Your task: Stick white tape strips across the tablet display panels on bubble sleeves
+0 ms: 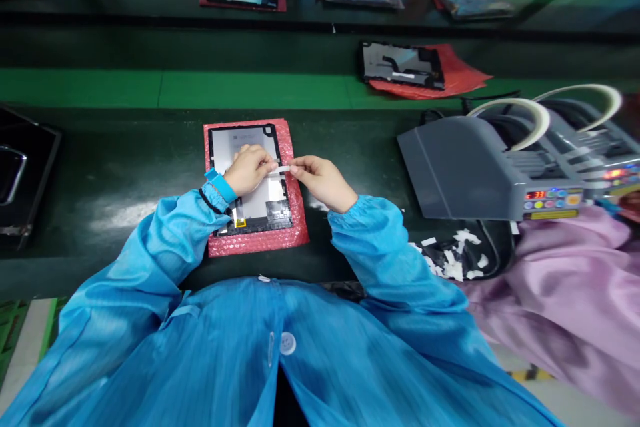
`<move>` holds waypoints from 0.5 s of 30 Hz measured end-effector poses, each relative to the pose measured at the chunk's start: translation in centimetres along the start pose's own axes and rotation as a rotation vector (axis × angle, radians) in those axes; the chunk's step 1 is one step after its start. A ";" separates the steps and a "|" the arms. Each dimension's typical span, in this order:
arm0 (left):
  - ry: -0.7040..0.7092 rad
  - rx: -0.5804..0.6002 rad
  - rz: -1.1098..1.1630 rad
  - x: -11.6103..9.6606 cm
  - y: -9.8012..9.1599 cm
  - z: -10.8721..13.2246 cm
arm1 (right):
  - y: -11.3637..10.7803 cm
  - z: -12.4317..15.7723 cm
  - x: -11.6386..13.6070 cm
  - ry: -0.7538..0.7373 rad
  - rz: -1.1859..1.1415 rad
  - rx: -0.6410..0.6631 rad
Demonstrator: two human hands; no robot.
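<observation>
A tablet back panel (250,203) lies face down on a pink bubble-wrap sheet (260,240) on the dark bench in front of me. My left hand (249,170) and my right hand (323,180) hover over the panel, each pinching one end of a short white strip of tape (280,170) stretched between them. A blue wrist strap (220,185) sits on my left wrist. Both arms wear blue smock sleeves.
A grey tape dispenser machine (465,170) with tape rolls stands to the right, with white tape scraps (457,257) below it. Another panel on red wrap (403,65) lies on the green conveyor behind. A black tray (20,173) is at left. A person's pink sleeve (565,280) is at right.
</observation>
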State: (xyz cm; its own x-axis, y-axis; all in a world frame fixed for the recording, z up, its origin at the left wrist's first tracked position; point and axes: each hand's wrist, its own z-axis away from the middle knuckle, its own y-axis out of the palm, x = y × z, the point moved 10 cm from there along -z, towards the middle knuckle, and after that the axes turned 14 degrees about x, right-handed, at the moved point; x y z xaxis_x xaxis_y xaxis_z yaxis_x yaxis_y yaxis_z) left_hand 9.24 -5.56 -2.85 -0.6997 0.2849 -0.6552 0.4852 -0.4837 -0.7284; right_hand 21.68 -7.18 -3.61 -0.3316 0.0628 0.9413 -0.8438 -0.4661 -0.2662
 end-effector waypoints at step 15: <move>-0.272 0.049 -0.226 0.0 0.8 0.0 | 0.1 -2.1 -0.3 0.063 0.452 -0.116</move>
State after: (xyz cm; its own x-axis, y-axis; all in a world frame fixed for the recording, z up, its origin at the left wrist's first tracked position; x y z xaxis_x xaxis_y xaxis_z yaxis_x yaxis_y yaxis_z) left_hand 9.61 -5.99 -3.41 -0.9038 0.1614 -0.3963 0.2809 -0.4750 -0.8340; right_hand 20.80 -5.36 -4.34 -0.6984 -0.0682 0.7124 -0.6495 -0.3577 -0.6710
